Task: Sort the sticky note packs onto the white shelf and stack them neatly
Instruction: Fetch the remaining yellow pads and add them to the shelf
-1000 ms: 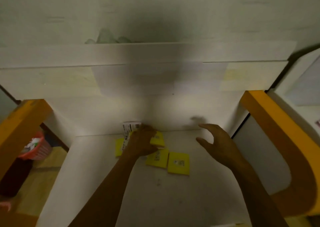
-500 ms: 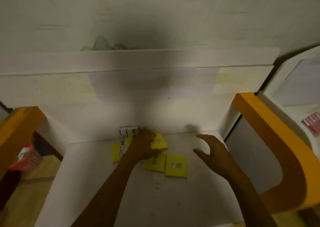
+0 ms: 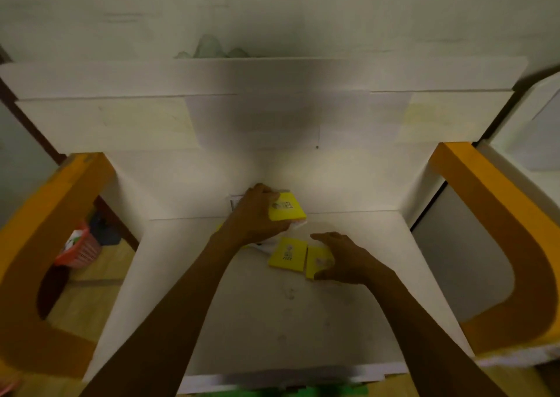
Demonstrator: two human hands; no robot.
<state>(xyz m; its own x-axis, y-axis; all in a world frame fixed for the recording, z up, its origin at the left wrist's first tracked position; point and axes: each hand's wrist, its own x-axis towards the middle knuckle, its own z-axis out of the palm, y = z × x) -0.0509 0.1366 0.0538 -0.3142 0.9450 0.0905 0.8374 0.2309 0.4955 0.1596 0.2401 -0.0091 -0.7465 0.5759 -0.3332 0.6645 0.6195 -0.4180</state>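
Lying bare along the white shelf (image 3: 348, 321) front; crowding the rear, yellow sticky note packs (image 3: 287, 258); flanking, orange side frames (image 3: 497, 215).

Two bare forearms, left hand (image 3: 257, 215), right hand (image 3: 345, 260), sleeveless, unadorned.

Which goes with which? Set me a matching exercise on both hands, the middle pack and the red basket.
1 left hand
2 right hand
3 middle pack
4 red basket

A lies flat on the white shelf, no hand on it
B beyond the shelf's left edge
C grips a yellow pack
D reaches over the rightmost pack

Pairs: 1-C, 2-D, 3-A, 4-B
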